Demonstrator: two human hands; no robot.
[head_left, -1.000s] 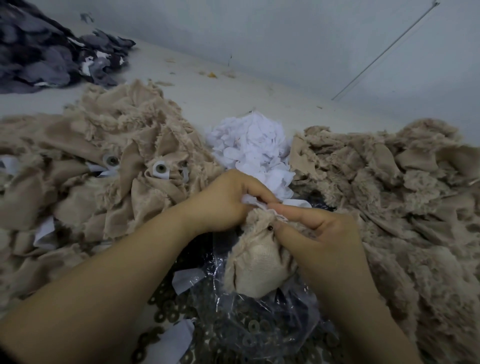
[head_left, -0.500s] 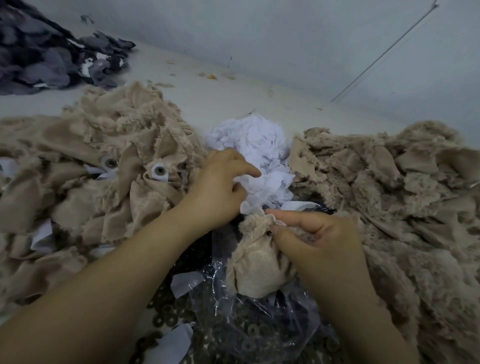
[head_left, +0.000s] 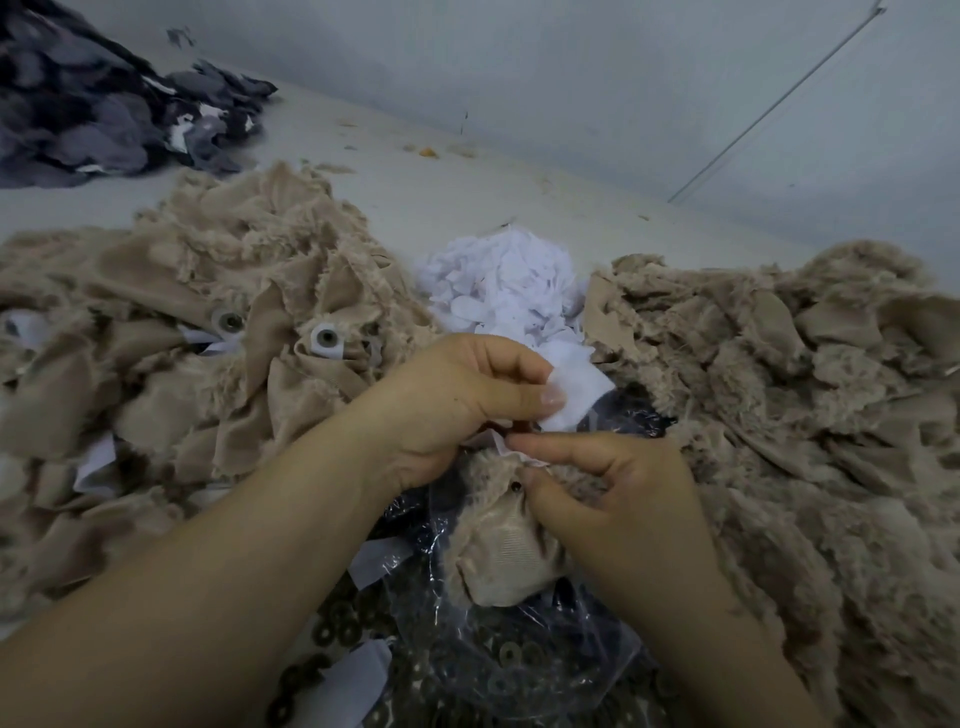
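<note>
While two hands pinch: one patch, one plush.

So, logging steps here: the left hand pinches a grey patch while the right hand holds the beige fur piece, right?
Not quite: the head view shows the patch in the left hand is white, not grey. The right hand does hold the beige fur piece.

One head-worn camera is looking forward and down, close over the bench, apparently facing a wall.
</note>
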